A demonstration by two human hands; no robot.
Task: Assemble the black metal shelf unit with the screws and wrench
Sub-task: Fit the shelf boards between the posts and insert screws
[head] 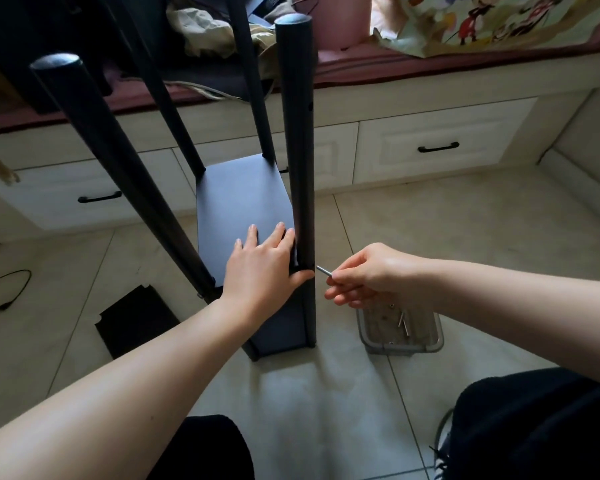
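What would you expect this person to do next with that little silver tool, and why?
Probably turn the wrench to tighten the screw. The right hand pinches its handle, and its tip sits at the side of the front post, level with the shelf panel. The left hand rests on that panel, thumb hooked round the post, seemingly steadying the joint.

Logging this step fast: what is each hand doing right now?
Left hand: open, fingers flat on the shelf, thumb against the post.
Right hand: closed, pinching the wrench.
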